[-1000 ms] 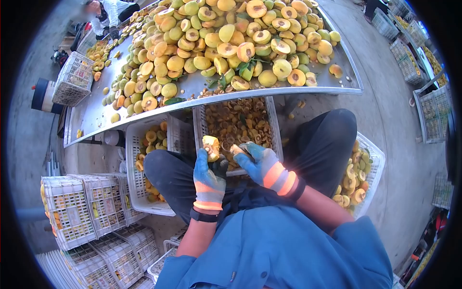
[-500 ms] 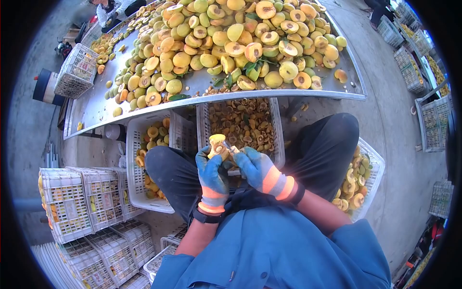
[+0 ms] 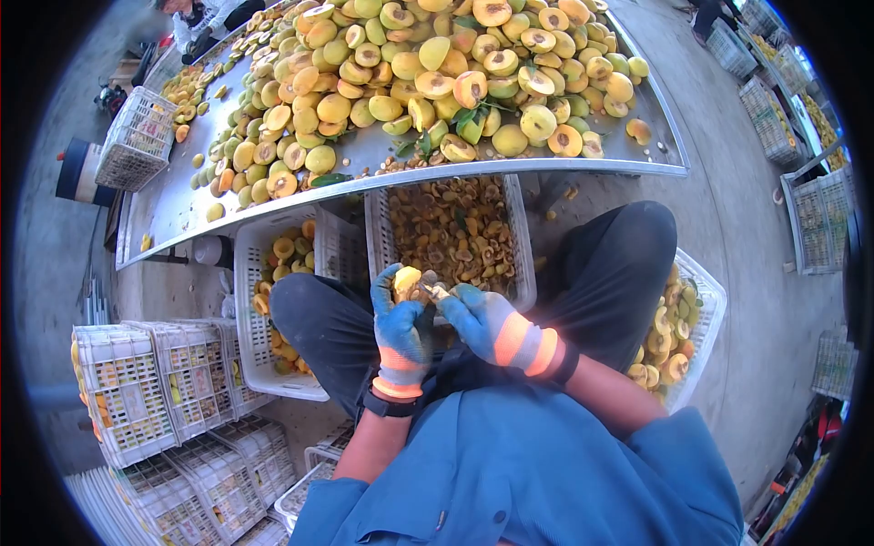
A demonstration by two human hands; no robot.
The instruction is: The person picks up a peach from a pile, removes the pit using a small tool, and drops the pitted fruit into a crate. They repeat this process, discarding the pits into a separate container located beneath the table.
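Spreading across the upper part of the view, a metal table [image 3: 173, 214] is carrying a broad heap of fruit [image 3: 364, 86], yellow and green, much of it cut in half, with a few leaves [image 3: 469, 118] showing near its front edge; a person in a blue shirt [image 3: 537, 460] is sitting before it with knees apart; at the left, stacked crates [image 3: 127, 387] are standing on the floor; nearer in, a left crate [image 3: 252, 350] and a right crate [image 3: 713, 314] are flanking the knees, both holding fruit pieces, while a middle crate [image 3: 522, 255] is sitting partly under the table, holding browned scraps [image 3: 446, 227].

Above that crate's near end, two gloved hands are working close together; the left hand [image 3: 399, 323] is curling around a piece of fruit [image 3: 406, 280], gripping it with its yellow flesh facing up; the right hand [image 3: 487, 323] is closing its fingertips on a small tool [image 3: 433, 286], whose dark end is pointing at the fruit; whether that end is touching the flesh or lying just beside it, one cannot tell.
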